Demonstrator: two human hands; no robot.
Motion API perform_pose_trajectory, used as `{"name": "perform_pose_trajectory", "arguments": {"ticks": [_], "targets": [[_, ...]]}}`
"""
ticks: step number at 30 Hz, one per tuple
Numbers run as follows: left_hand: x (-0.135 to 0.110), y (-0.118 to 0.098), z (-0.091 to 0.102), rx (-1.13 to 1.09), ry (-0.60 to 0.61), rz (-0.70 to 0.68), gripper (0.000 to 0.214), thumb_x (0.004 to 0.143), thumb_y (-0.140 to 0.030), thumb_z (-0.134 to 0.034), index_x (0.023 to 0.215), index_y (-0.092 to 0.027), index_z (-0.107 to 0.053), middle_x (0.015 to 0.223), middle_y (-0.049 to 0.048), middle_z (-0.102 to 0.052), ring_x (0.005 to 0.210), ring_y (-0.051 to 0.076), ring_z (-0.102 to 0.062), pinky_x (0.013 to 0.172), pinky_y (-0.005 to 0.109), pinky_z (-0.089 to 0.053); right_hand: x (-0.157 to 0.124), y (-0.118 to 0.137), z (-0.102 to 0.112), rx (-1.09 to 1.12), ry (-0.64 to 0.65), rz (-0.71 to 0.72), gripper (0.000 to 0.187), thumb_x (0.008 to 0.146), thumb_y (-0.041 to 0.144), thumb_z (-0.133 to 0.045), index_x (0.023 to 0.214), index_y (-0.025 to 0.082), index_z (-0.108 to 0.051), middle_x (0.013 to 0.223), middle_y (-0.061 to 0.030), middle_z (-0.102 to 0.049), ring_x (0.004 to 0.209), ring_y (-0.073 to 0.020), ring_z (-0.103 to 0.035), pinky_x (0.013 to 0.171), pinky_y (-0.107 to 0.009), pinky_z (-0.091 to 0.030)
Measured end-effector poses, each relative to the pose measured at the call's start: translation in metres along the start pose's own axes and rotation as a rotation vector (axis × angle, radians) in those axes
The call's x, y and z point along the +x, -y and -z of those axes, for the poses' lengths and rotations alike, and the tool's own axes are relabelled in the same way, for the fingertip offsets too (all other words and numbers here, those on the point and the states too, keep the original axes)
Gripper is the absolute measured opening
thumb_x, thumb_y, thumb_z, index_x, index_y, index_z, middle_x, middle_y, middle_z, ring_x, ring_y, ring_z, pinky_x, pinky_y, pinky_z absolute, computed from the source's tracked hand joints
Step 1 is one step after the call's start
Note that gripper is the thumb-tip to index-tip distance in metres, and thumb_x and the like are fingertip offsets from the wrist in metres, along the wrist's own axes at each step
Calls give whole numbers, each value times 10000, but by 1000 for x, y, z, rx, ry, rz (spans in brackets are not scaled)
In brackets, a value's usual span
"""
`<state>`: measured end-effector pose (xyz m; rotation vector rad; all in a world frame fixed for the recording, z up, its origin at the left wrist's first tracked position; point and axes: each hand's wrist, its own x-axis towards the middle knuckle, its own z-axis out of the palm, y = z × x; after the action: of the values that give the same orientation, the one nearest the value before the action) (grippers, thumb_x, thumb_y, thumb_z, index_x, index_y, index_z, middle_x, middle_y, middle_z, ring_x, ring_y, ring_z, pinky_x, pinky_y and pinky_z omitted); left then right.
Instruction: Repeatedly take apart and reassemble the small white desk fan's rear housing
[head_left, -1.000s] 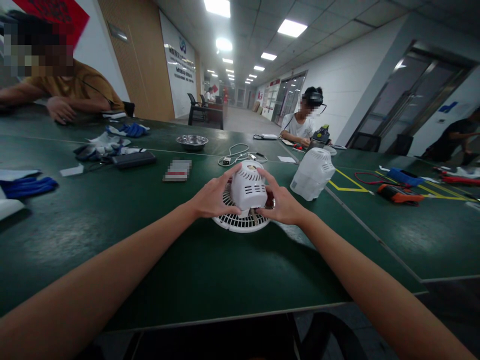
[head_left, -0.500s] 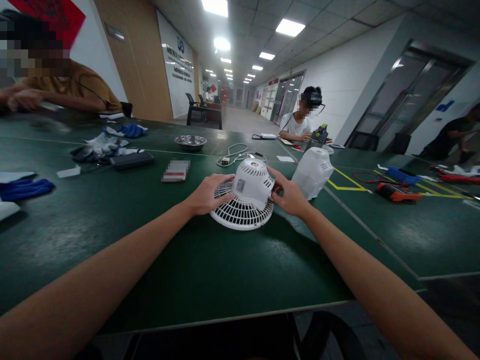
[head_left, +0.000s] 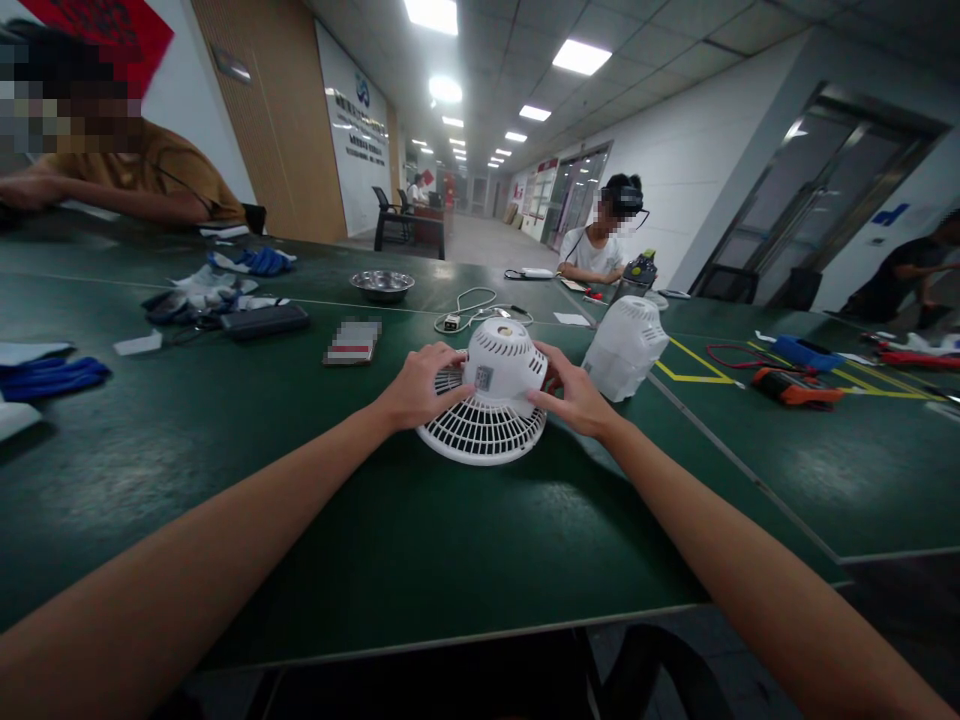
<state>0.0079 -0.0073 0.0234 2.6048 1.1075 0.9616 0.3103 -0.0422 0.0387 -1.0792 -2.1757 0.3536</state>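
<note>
White vented housing [head_left: 510, 362], swung round within the past second, now shows its label [head_left: 485, 378], alignment seemingly being adjusted | Left hand [head_left: 421, 388] and right hand [head_left: 577, 398] clasp its sides | Sits atop round grille [head_left: 480, 433], green bench [head_left: 450, 550]

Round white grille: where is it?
Head view, centre: the grille lies on the green table, under the vented white housing between left hand and right hand.

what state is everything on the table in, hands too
white vented housing: vented end up, atop the grille
white grille: rim down
left hand: curved against housing
right hand: likewise
second white housing: standing, vented end up
metal bowl: open side up
white cable: loosely looped
orange meter: lying, setting unreadable
</note>
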Motion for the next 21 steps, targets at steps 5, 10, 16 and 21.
{"name": "perform_pose_trajectory", "arguments": {"ticks": [5, 10, 16, 21], "targets": [[0, -4, 3, 18, -31, -2, 512, 911, -615, -573, 1182, -187, -648, 1078, 91, -666, 1006, 289, -589, 919, 495, -451, 2, 3, -4, -28, -8, 1, 854, 839, 550, -738, 1537, 271, -334, 1351, -143, -622, 915, -263, -687, 750, -445, -606], [1, -9, 4, 10, -94, -7, 461, 896, -609, -597, 1071, -189, -670, 979, 74, -686, 918, 272, -611, 863, 469, -455, 1, 4, -4, -13, -19, 23, 825, 840, 533, -743, 1525, 285, -355, 1266, -121, -661, 866, -249, -684, 727, -442, -613], [0, -21, 7, -25, -126, 30, 411, 863, -602, -652, 919, -195, -649, 874, 55, -697, 797, 243, -635, 779, 429, -459, -1, 8, -6, 19, -6, 53, 812, 827, 532, -761, 1503, 279, -388, 1319, -130, -645, 942, -279, -691, 815, -504, -612], [-1, -27, 9, -101, -92, 96, 434, 857, -630, -640, 908, -199, -627, 890, 61, -683, 771, 235, -638, 709, 396, -476, -1, 7, -7, 12, -25, 93, 821, 822, 526, -771, 1502, 264, -394, 1384, -138, -612, 1068, -312, -682, 907, -536, -591]]}}
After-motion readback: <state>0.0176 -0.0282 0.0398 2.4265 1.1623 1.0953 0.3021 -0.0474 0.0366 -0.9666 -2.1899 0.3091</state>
